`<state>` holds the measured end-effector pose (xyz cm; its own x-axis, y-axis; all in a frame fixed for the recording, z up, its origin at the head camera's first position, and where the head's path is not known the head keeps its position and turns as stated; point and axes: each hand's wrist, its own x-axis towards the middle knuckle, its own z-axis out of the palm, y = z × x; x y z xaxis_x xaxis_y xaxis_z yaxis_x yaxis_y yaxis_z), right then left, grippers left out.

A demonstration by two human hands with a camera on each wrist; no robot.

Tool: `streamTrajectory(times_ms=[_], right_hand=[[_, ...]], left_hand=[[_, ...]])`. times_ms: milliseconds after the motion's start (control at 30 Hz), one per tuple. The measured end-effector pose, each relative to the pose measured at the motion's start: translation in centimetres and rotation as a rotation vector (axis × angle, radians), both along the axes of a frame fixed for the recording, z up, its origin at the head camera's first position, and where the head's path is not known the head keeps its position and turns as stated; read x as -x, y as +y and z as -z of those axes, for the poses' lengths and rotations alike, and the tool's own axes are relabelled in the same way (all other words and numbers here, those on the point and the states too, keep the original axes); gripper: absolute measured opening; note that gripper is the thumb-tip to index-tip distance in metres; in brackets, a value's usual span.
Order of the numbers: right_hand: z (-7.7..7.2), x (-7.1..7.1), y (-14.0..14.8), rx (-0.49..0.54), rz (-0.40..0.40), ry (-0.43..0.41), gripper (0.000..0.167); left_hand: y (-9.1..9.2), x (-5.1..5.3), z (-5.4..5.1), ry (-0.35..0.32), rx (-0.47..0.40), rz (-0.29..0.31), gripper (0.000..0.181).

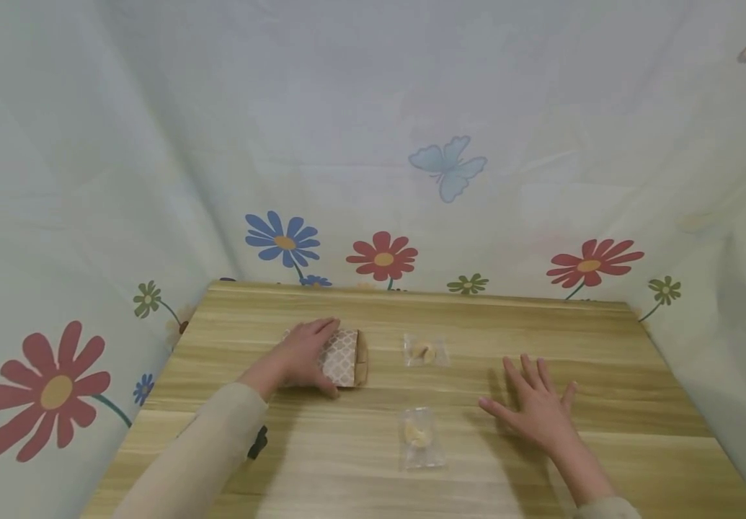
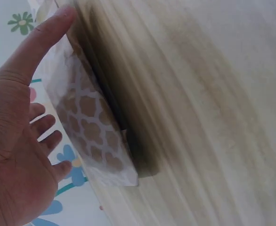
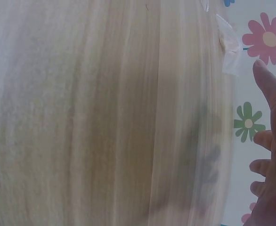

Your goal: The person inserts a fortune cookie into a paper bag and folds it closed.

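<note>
A small paper bag (image 1: 340, 359) with a tan-and-white lattice print lies on its side on the table, its brown mouth facing right. My left hand (image 1: 304, 353) spans the bag from above, thumb along the near edge and fingers toward the far side. In the left wrist view, the thumb lies at one edge of the bag (image 2: 93, 122), and the fingertips show beside it, not curled round it. My right hand (image 1: 538, 411) hovers over the table with spread fingers, holding nothing. Between the hands lie two clear packets, a far one (image 1: 424, 352) and a near one (image 1: 419, 437), each with a pale yellow folded piece like a fortune cookie.
The wood-grain table (image 1: 509, 324) reaches back to a pale curtain (image 1: 347, 108) printed with flowers and butterflies, which also hangs at both sides. A small black object (image 1: 257, 442) shows beside the left sleeve, partly hidden.
</note>
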<state>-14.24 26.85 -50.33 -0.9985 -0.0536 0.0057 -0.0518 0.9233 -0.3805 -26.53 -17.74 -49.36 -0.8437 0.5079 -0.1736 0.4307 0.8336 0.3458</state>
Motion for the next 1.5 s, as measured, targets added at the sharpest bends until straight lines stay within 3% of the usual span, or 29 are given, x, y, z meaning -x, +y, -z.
streamTrajectory(times_ms=[167,400,767,967,1133,1500], right_hand=[[0.2,-0.1,0.0,-0.005,0.006,0.002,0.102],[0.2,-0.1,-0.2,0.002,0.004,0.01,0.1],[0.2,0.1,-0.6,0.011,-0.016,0.02,0.098],[0.0,0.4,-1.4,0.024,-0.042,0.012,0.098],[-0.3,0.6,-2.2,0.042,-0.072,0.033,0.095],[-0.7,0.6,-4.9,0.158,-0.179,0.069,0.088]], left_hand=[[0.6,0.1,-0.2,-0.024,0.041,-0.017,0.146],[1.0,0.1,0.2,-0.025,0.073,-0.03,0.135],[0.9,0.2,0.9,0.054,0.008,-0.011,0.125],[0.7,0.1,1.1,0.117,-0.073,-0.012,0.118],[0.8,0.0,1.1,0.147,-0.078,-0.008,0.116],[1.8,-0.8,0.3,0.182,-0.093,0.023,0.116]])
